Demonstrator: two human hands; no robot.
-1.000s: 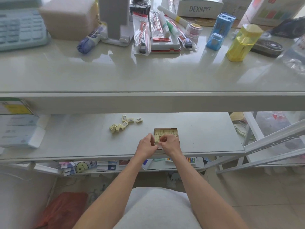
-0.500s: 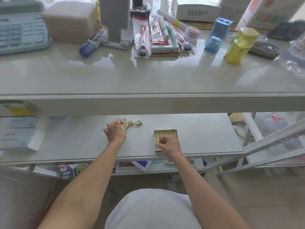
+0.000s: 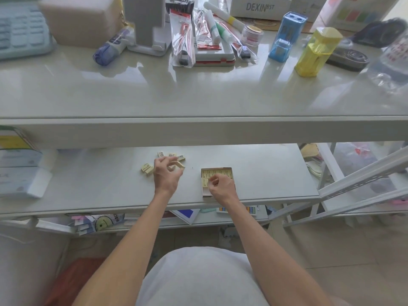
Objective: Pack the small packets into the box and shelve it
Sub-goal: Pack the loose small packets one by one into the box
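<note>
A small open cardboard box [image 3: 217, 173] lies on the middle shelf [image 3: 265, 173], with cream packets filling its far row and left side. My right hand [image 3: 221, 187] rests curled on the box's near part, fingertips on the packets inside. Left of the box, my left hand [image 3: 165, 175] pinches one small cream packet [image 3: 180, 165] between thumb and fingers, just above the shelf. Loose packets lie around it: a cluster [image 3: 147, 169] at the left and three more [image 3: 172, 155] behind the hand.
The glossy counter [image 3: 198, 96] above overhangs the shelf and carries a yellow sharpener [image 3: 315, 51], a blue one [image 3: 287, 36], pens and a calculator [image 3: 19, 29]. Stacked boxes [image 3: 19, 173] sit at the shelf's left end. White metal rails [image 3: 357, 184] stand at the right.
My left hand left the box, reached to the loose pile, and now lifts one packet, shifted slightly right. My right hand stayed on the box.
</note>
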